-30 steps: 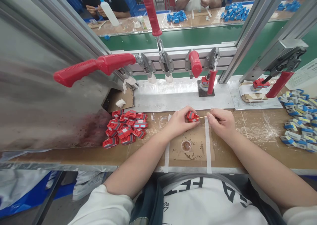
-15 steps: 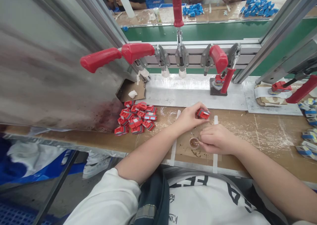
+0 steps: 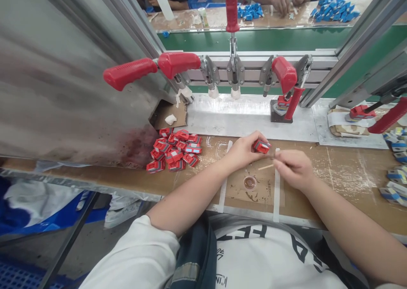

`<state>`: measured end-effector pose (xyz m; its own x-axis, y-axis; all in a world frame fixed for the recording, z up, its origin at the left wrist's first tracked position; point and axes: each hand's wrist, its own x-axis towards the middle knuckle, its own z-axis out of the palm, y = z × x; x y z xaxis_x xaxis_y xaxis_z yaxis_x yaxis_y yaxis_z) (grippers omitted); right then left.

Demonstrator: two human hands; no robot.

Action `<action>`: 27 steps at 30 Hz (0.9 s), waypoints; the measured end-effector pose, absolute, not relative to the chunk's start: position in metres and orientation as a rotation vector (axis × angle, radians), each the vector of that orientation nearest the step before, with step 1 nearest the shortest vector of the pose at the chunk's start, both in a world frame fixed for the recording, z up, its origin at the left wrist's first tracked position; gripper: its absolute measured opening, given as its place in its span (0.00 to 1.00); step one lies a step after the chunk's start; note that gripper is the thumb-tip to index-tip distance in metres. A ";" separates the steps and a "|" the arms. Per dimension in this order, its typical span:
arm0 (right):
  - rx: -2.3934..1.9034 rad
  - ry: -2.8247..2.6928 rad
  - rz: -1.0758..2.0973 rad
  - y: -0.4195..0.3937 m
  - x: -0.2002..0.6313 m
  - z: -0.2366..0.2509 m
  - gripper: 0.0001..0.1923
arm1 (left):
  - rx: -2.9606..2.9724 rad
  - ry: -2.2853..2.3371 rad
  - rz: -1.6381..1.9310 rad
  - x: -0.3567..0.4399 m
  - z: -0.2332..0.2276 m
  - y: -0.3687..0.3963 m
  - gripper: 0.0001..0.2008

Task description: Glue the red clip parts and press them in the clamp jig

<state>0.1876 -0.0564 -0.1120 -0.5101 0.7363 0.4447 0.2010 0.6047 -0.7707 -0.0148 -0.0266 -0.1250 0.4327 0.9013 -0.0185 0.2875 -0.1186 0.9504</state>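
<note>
On brown workbench (image 3: 343, 174): red pieces (image 3: 176, 151); behind, green conveyor (image 3: 254, 40).

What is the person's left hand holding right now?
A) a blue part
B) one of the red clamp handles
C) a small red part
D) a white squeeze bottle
C: the left hand pinches a small red part above the bench, while the right hand holds a thin stick just beside it; the blue parts lie off to the right, untouched.
</note>
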 end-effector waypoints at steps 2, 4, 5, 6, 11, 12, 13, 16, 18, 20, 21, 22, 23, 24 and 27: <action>-0.930 -1.821 0.832 -0.053 0.191 -0.112 0.22 | 1.670 1.069 0.728 -0.015 -0.125 -0.027 0.13; -1.066 -1.694 0.834 -0.049 0.192 -0.114 0.23 | 1.682 1.093 0.719 -0.015 -0.126 -0.027 0.14; -1.108 -1.669 0.842 -0.047 0.192 -0.115 0.24 | 1.687 1.102 0.715 -0.015 -0.126 -0.027 0.14; -1.136 -1.660 0.852 -0.046 0.191 -0.116 0.24 | 1.695 1.109 0.709 -0.015 -0.126 -0.027 0.15; -1.159 -1.668 0.874 -0.043 0.188 -0.118 0.25 | 1.727 1.127 0.685 -0.014 -0.124 -0.026 0.14; -1.159 -1.673 0.877 -0.043 0.187 -0.118 0.25 | 1.727 1.129 0.685 -0.014 -0.124 -0.027 0.14; -1.155 -1.680 0.879 -0.043 0.187 -0.118 0.25 | 1.725 1.131 0.686 -0.014 -0.124 -0.027 0.14; -1.138 -1.705 0.875 -0.043 0.188 -0.119 0.24 | 1.727 1.136 0.685 -0.014 -0.123 -0.027 0.13; -1.133 -1.716 0.866 -0.043 0.188 -0.120 0.24 | 1.734 1.136 0.684 -0.014 -0.123 -0.027 0.13; -1.133 -1.723 0.858 -0.043 0.188 -0.121 0.23 | 1.741 1.136 0.683 -0.014 -0.122 -0.027 0.12; -1.134 -1.727 0.856 -0.043 0.188 -0.122 0.23 | 1.742 1.136 0.683 -0.014 -0.122 -0.027 0.12; -1.134 -1.732 0.855 -0.043 0.188 -0.122 0.23 | 1.742 1.139 0.683 -0.014 -0.122 -0.027 0.12; -1.134 -1.737 0.854 -0.043 0.188 -0.122 0.23 | 1.742 1.142 0.682 -0.013 -0.122 -0.028 0.11; -1.134 -1.742 0.853 -0.043 0.188 -0.122 0.23 | 1.741 1.146 0.682 -0.013 -0.123 -0.028 0.11; -1.134 -1.748 0.845 -0.043 0.188 -0.123 0.22 | 1.737 1.154 0.683 -0.013 -0.123 -0.028 0.12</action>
